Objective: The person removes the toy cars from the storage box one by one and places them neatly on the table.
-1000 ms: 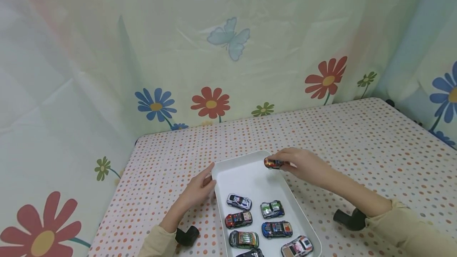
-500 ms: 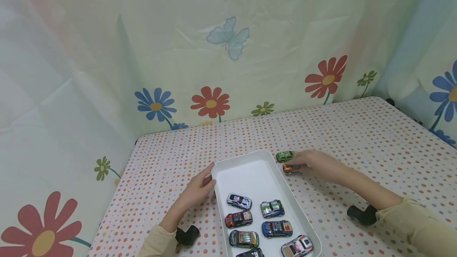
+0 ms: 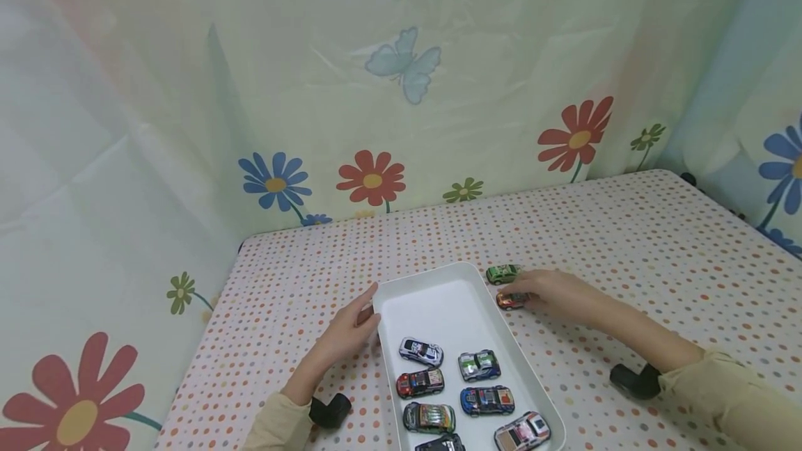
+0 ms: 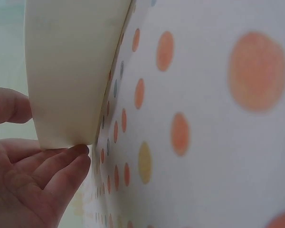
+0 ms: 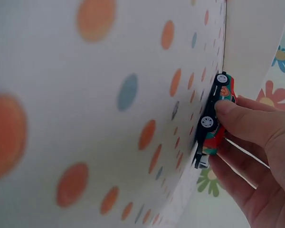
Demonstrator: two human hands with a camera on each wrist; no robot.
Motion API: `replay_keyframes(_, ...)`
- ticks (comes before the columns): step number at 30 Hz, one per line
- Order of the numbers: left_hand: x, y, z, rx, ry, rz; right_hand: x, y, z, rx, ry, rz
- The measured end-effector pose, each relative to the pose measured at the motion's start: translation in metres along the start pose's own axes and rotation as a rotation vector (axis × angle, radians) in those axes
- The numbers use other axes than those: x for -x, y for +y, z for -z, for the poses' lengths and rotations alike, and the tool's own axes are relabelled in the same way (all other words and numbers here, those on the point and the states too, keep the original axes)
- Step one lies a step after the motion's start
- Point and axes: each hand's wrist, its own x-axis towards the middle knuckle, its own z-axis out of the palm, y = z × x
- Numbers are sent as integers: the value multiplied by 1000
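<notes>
My right hand [image 3: 557,292] pinches a small red-and-orange toy car [image 3: 512,301] on the dotted cloth, just outside the tray's right wall. In the right wrist view, thumb and fingers hold the sides of the toy car [image 5: 216,118], its wheels at the cloth. Close behind it stands a green toy car [image 3: 503,273]. My left hand [image 3: 344,329] holds the white tray [image 3: 432,312] at its far left corner. Thumb at the rim and fingers along the end wall show in the left wrist view, around the tray corner [image 4: 71,95].
Several toy cars stand in the near half of the tray, among them a blue one [image 3: 486,401] and a white-and-black one [image 3: 421,351]. Black wrist devices [image 3: 330,410] sit by both sleeves. A flowered curtain [image 3: 401,124] hangs behind the table [image 3: 301,263].
My right hand has carried the red-and-orange car from above the tray's far right corner out over the wall and down beside the green car. The left hand and tray stay put.
</notes>
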Motion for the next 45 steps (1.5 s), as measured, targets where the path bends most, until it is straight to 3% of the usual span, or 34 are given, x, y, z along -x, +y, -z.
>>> replay_keyframes(5, 2, 8, 1, 14, -7, -6, 5, -10, 9, 24, 103, 10)
replay_keyframes(10, 2, 8, 2, 9, 0, -7, 7, -44, 19, 8, 188, 207)
replay_keyframes(12, 1, 7, 1, 14, 3, -4, 8, -59, 16, -2, 161, 304)
replay_keyframes(14, 4, 16, 2, 27, 1, -6, 10, -71, 10, -21, 104, 375)
replay_keyframes(17, 9, 31, 4, 38, -4, -7, 12, -83, 2, -45, 11, 415)
replay_keyframes(22, 14, 41, 5, 38, 1, -9, 13, -90, -8, -41, -63, 400)
replay_keyframes(29, 15, 42, 5, 36, 7, -3, 11, -92, -20, -52, -64, 377)
replay_keyframes(34, 8, 23, 3, 43, 3, 15, 11, -90, -18, -95, 19, 397)
replay_keyframes(38, 3, 6, 0, 30, 4, 12, 9, -80, 0, -123, 138, 412)
replay_keyframes(41, 1, 1, 0, 25, 5, 8, 7, -62, 19, -108, 177, 322)
replay_keyframes(45, 0, -1, 0, 33, -1, 11, 5, -27, 36, -94, 166, 148)
